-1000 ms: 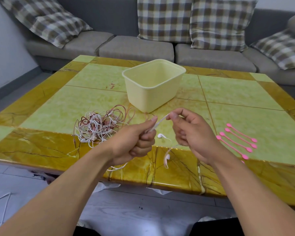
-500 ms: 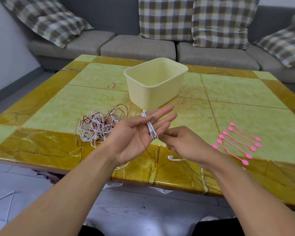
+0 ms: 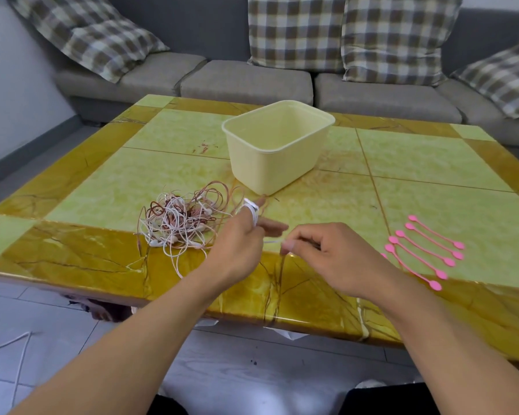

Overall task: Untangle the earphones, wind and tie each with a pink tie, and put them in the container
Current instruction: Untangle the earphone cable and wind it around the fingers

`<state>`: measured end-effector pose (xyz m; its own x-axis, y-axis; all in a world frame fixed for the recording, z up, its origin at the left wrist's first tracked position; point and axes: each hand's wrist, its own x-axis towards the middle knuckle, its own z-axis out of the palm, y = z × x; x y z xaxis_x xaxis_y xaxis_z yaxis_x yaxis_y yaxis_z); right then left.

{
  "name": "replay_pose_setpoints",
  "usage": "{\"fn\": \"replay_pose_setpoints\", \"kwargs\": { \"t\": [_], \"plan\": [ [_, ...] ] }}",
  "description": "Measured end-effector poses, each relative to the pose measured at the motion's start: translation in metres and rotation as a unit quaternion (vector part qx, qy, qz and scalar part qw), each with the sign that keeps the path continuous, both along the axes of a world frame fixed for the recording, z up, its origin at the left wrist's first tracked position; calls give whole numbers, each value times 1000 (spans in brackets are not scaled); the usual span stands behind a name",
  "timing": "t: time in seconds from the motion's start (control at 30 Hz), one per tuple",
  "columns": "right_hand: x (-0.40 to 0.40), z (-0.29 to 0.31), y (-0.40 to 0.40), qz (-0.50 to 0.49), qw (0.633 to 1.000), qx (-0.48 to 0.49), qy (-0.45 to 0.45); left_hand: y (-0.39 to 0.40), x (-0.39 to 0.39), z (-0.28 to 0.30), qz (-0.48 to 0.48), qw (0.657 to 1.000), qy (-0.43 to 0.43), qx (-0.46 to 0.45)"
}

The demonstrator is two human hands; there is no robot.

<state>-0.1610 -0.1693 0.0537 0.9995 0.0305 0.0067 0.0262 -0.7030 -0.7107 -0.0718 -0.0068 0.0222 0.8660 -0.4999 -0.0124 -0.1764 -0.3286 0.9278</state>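
The left hand (image 3: 237,247), fingers extended, serves as a spool just in front of the container (image 3: 277,145), with white earphone cord (image 3: 252,212) looped round them. The right hand (image 3: 333,256) pinches the cord's free end, likely keeping it taut for winding. The tangled earphones (image 3: 180,223) lie left of the container, the pink ties (image 3: 425,250) to its right.

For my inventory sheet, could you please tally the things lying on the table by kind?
Cream container: 1
Pink ties: 5 in full view
Tangled earphone pile: 1, separate cords cannot be counted
Total: 7
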Motion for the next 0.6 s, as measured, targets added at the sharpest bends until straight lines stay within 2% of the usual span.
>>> {"fn": "replay_pose_setpoints", "kwargs": {
  "t": [0.07, 0.17, 0.27, 0.37, 0.43, 0.5, 0.6],
  "plan": [
    [0, 0, -7, -29, 998, 20, -52, 1, -1, -2, -33, 998, 40, 36],
    [2, -2, -13, -63, 990, 68, -104, 2, -7, 4, -136, 982, 115, 56],
    [9, -6, -18, -110, 976, 125, -138, 0, -14, 11, -206, 949, 233, -52],
    [17, -12, -22, -119, 964, 190, -141, -4, -17, 16, -235, 896, 324, -191],
    [20, -16, -23, -102, 966, 209, -117, -7, -17, 20, -215, 869, 351, -275],
    [21, -23, -19, -70, 978, 183, -67, -9, -15, 23, -154, 851, 355, -357],
    [22, -31, -10, -36, 992, 118, 24, -10, -7, 20, -38, 851, 314, -419]
  ]
}}
